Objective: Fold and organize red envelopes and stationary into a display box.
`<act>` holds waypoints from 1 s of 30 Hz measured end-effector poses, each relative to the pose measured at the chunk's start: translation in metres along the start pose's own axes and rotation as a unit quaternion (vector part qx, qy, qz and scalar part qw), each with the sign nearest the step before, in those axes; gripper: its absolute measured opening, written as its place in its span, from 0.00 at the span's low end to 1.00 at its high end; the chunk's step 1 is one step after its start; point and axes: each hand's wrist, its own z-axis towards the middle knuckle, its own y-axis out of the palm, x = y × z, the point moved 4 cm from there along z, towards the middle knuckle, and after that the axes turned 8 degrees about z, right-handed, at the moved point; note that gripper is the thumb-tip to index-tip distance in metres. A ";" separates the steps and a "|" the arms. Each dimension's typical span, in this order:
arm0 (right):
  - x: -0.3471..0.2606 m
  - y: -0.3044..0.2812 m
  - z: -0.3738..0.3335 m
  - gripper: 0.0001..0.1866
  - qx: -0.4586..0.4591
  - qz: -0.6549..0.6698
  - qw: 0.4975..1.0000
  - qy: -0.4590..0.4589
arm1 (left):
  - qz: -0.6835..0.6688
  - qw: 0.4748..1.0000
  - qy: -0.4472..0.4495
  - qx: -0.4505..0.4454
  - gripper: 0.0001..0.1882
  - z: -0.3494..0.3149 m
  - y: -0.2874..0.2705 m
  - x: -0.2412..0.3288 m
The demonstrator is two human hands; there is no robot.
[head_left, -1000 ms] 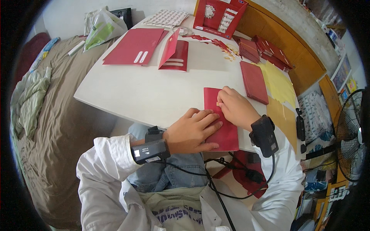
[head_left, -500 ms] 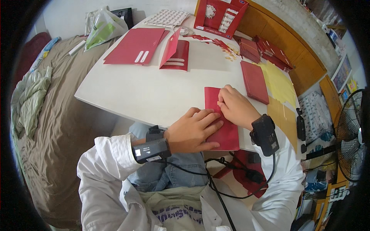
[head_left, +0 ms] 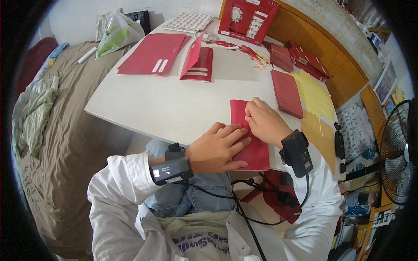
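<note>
A folded red card sheet (head_left: 257, 157) lies at the table's near edge, in front of me. My left hand (head_left: 221, 145) rests palm down across its left side, fingers stretched and spread. Curled into a pinch, my right hand (head_left: 265, 121) presses on the upper part of the same sheet, its fingertips near the middle. A tiny pale bit shows at those fingertips; what it is, I cannot make out. To the right of my right hand lies a stack of folded red pieces (head_left: 286, 93).
On the white table (head_left: 148, 102) are flat red sheets (head_left: 150, 53), a half-open red folder (head_left: 202, 65), a red display box (head_left: 249, 21), small red and gold scraps (head_left: 246, 50), yellow paper (head_left: 314, 93) and brown card (head_left: 320, 141). A fan (head_left: 394, 152) stands right; black cables (head_left: 244, 204) hang over my lap.
My right hand has shifted very slightly left along the red sheet, still pinched. My left hand keeps its place.
</note>
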 end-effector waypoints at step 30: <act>0.001 -0.001 0.003 0.06 0.009 0.021 1.000 0.021 | -0.001 1.000 0.001 -0.005 0.29 0.001 0.000 0.000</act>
